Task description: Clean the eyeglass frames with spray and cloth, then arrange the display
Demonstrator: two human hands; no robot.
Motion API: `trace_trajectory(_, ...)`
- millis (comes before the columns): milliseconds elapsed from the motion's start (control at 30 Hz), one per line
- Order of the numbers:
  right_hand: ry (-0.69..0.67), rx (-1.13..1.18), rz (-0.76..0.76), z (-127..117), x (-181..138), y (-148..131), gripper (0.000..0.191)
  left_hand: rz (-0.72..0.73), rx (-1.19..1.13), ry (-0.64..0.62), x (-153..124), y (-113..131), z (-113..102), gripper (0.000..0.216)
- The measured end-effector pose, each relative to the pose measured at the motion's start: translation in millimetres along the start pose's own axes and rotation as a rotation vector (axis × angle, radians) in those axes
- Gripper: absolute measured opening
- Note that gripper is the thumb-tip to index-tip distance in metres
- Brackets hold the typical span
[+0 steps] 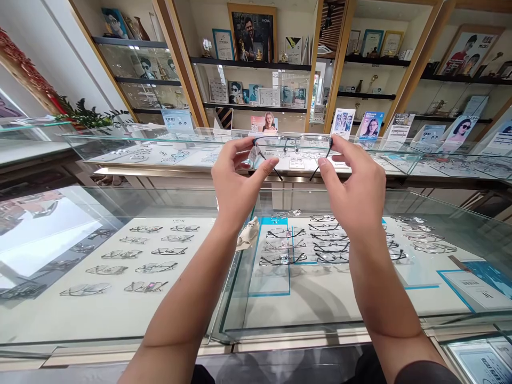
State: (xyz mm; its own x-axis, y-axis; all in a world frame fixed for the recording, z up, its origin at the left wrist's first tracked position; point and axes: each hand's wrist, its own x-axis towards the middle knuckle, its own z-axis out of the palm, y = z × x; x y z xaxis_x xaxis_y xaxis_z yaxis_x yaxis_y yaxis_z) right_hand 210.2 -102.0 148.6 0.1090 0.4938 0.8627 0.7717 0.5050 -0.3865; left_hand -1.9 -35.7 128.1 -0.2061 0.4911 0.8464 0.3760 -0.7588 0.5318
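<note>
Both of my hands hold up a pair of eyeglasses (291,143) with a thin dark-blue upper rim, above the glass counter. My left hand (240,181) pinches the left corner of the frame between thumb and fingers. On the opposite corner, my right hand (354,184) grips in the same way. The two temples are unfolded and point down toward me between my thumbs. Through the clear lenses the far display case shows. Below my left wrist, a small cream cloth pouch (248,233) lies by the joint between two cases.
Rows of eyeglasses (156,266) lie inside the near glass case (180,317), with more in the right-hand section. Another glass case (192,169) stands beyond, with advertising cards (370,125) on top. Shelves (252,64) with pictures and trophies line the back wall.
</note>
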Motion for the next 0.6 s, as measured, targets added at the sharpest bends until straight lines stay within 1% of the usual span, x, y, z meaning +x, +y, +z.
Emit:
trace_trajectory(267, -0.03, 0.005, 0.032, -2.6, 0.0, -4.3, 0.043, 0.052, 0.057, 0.011, -2.5, -2.7, 0.8, 0.051)
trace_trajectory(600, -0.112, 0.014, 0.073, 0.6, -1.0, 0.0, 0.045, 0.131, 0.16, 0.094, -7.0, 15.3, -1.6, 0.057)
